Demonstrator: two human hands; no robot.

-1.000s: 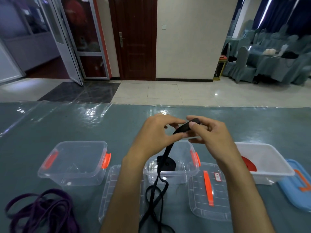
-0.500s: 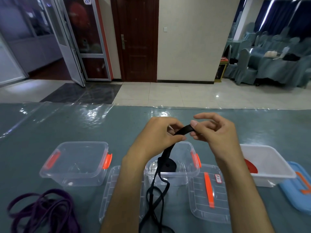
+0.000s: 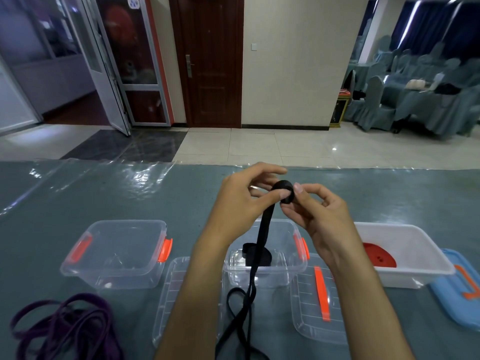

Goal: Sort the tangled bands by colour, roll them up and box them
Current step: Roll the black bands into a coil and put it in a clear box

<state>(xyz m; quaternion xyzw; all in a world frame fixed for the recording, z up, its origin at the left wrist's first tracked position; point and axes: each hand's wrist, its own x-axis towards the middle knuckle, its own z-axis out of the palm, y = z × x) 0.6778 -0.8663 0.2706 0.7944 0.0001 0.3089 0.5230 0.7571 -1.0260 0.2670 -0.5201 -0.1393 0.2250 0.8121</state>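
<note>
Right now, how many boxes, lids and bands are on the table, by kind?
Clear boxes: 2
White box: 1
Clear lids: 2
Blue lid: 1
Black bands: 2, one being rolled, one rolled in the middle box
Red band: 1
Purple bands: 1 tangle
Total: 10

Far half of table (image 3: pixel 104 193) open, nothing standing on it. Near half crowded: left clear box (image 3: pixel 114 253), middle clear box (image 3: pixel 265 258), white box (image 3: pixel 405 255) in a row, narrow gaps between. Lids (image 3: pixel 319 297) lie flat in front. Purple bands (image 3: pixel 65 331) heaped near-left. Black band (image 3: pixel 257 255) hangs across the middle box opening.
</note>
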